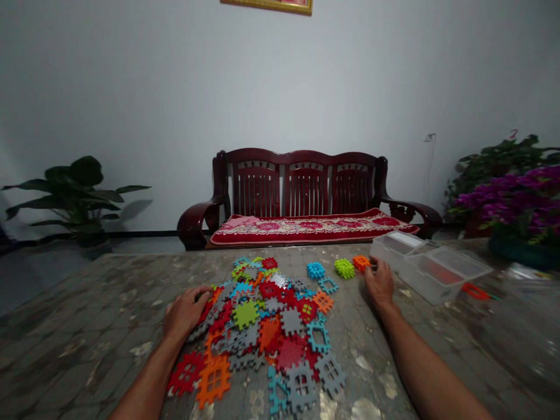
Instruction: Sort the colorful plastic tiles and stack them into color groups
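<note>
A heap of flat interlocking toy tiles (262,326) in red, orange, grey, blue and green lies on the patterned table (87,326). My left hand (186,309) rests on the heap's left edge, fingers curled over some tiles. My right hand (380,281) lies further right, its fingers curled at an orange stack of tiles (361,262). Beside that stack stand a green stack (345,268) and a blue stack (315,270). A loose blue tile (328,284) lies just in front of them.
Two clear plastic boxes (431,265) sit at the right of my right hand, one with red pieces inside. A dark wooden bench (301,198) with a red cushion stands behind the table. Potted plants stand at the left (76,195) and right (516,198).
</note>
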Demonstrator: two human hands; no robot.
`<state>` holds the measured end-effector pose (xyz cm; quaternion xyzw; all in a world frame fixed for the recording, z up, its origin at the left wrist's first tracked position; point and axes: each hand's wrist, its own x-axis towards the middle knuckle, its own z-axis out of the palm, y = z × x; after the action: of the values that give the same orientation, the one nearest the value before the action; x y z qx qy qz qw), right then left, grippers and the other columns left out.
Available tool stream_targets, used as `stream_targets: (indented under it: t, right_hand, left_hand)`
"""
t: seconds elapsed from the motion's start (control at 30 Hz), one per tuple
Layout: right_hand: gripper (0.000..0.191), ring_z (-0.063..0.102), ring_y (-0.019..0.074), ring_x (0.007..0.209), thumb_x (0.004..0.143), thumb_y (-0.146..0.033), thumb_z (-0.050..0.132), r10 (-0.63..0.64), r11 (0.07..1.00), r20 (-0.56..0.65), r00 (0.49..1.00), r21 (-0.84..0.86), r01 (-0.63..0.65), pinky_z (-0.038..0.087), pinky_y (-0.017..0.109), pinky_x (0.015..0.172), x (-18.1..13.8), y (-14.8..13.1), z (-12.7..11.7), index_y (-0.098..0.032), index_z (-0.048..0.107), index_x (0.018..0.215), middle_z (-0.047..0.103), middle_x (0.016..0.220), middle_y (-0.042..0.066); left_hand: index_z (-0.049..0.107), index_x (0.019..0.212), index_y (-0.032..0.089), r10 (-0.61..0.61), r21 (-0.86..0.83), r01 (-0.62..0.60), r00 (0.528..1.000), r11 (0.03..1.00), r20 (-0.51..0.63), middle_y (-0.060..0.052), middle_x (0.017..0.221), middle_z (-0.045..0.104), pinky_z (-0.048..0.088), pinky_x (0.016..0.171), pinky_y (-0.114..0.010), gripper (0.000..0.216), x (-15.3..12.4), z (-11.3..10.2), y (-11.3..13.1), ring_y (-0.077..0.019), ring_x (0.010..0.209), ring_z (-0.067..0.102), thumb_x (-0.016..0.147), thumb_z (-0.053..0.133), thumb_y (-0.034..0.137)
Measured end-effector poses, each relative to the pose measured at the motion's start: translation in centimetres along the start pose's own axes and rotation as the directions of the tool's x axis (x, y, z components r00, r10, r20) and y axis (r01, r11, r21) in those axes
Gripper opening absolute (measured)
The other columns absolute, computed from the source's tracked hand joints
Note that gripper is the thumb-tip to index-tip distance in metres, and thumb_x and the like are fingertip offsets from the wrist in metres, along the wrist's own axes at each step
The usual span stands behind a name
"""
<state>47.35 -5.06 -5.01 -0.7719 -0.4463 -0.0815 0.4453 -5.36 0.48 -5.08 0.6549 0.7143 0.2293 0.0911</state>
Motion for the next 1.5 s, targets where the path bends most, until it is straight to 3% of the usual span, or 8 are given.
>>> stream_targets:
  t: [0.2,0.5,0.6,0.77,0.87,1.1,1.3,1.5]
  right_hand:
    - [0.029,0.065,0.0226,0.088,0.088,-0.031,0.049,-0.348,0.891,0.164,0.923,0.364,0.272,0.052,0.036,0.086,-4.8,-6.9,1.8,-0.019,0.072,0.100,0.073,0.096,0.009]
    - [0.008,0.065,0.0187,0.090,0.082,-0.022,0.072,-0.756,0.641,0.367,0.542,0.583,0.499,0.047,0.033,0.086,-11.5,-15.0,0.4,-0.024,0.074,0.090,0.072,0.089,0.000]
    - [0.019,0.061,0.0207,0.095,0.078,-0.031,0.082,-0.778,0.628,0.409,0.477,0.536,0.564,0.044,0.034,0.086,-12.4,-16.4,-0.6,-0.023,0.075,0.094,0.070,0.096,0.002]
    - [0.068,0.055,0.0271,0.104,0.064,-0.061,0.089,-0.749,0.642,0.521,0.410,0.415,0.645,0.042,0.041,0.090,-13.8,-17.9,-1.2,-0.025,0.072,0.118,0.066,0.114,0.007]
    - [0.067,0.054,0.0280,0.110,0.067,-0.055,0.089,-0.756,0.621,0.540,0.370,0.414,0.665,0.042,0.042,0.094,-14.5,-18.2,-1.2,-0.026,0.070,0.124,0.065,0.122,0.008]
    - [0.013,0.061,0.0205,0.100,0.082,-0.035,0.081,-0.685,0.725,0.499,0.531,0.535,0.432,0.044,0.036,0.093,-14.3,-18.0,-0.5,-0.024,0.075,0.087,0.074,0.104,0.002]
    - [0.039,0.060,0.0164,0.067,0.084,-0.059,0.064,-0.385,0.666,0.620,0.684,0.700,-0.259,0.047,0.027,0.063,-10.9,-16.9,0.6,-0.021,0.069,0.086,0.069,0.073,0.000]
    - [0.038,0.055,0.0144,0.058,0.073,-0.058,0.066,-0.195,0.713,0.648,0.736,0.609,-0.348,0.042,0.025,0.052,-6.1,-13.3,0.4,-0.020,0.066,0.079,0.062,0.063,-0.003]
  left_hand:
    - [0.080,0.114,0.028,-0.014,0.020,0.014,1.000,1.000,-0.004,-0.005,0.127,0.076,0.049,0.100,-0.036,0.036,-0.2,-0.3,0.5,-0.0264,0.118,0.068,0.096,0.049,0.035]
    - [0.081,0.109,0.029,-0.022,0.002,0.022,0.999,1.000,-0.029,-0.004,0.127,0.077,0.049,0.099,-0.036,0.033,-0.7,-0.8,1.2,-0.0262,0.116,0.068,0.094,0.052,0.034]
    - [0.081,0.109,0.029,-0.020,0.004,0.021,0.999,1.000,-0.028,-0.005,0.127,0.076,0.049,0.100,-0.036,0.033,-0.8,-1.0,1.3,-0.0262,0.117,0.068,0.094,0.052,0.033]
    - [0.080,0.113,0.028,-0.038,0.005,0.038,0.999,0.999,-0.007,-0.006,0.129,0.076,0.048,0.101,-0.038,0.035,-1.0,-1.2,1.6,-0.0271,0.119,0.068,0.095,0.051,0.033]
    - [0.081,0.111,0.028,-0.032,0.003,0.032,0.999,0.999,-0.010,-0.005,0.128,0.076,0.048,0.100,-0.037,0.034,-1.0,-1.1,1.5,-0.0270,0.118,0.068,0.095,0.052,0.033]
    - [0.080,0.114,0.029,-0.028,0.033,0.028,1.000,0.999,0.013,-0.005,0.132,0.074,0.047,0.102,-0.037,0.037,-0.8,-1.0,1.2,-0.0266,0.121,0.066,0.096,0.048,0.035]
    - [0.080,0.115,0.028,-0.035,0.033,0.034,0.999,0.999,0.008,-0.006,0.132,0.074,0.048,0.102,-0.039,0.036,-0.8,-1.1,1.4,-0.0280,0.121,0.067,0.096,0.050,0.036]
    - [0.080,0.115,0.028,-0.014,0.011,0.014,1.000,1.000,0.013,-0.006,0.130,0.075,0.049,0.101,-0.039,0.037,-0.7,-0.9,1.2,-0.0279,0.121,0.067,0.096,0.049,0.035]
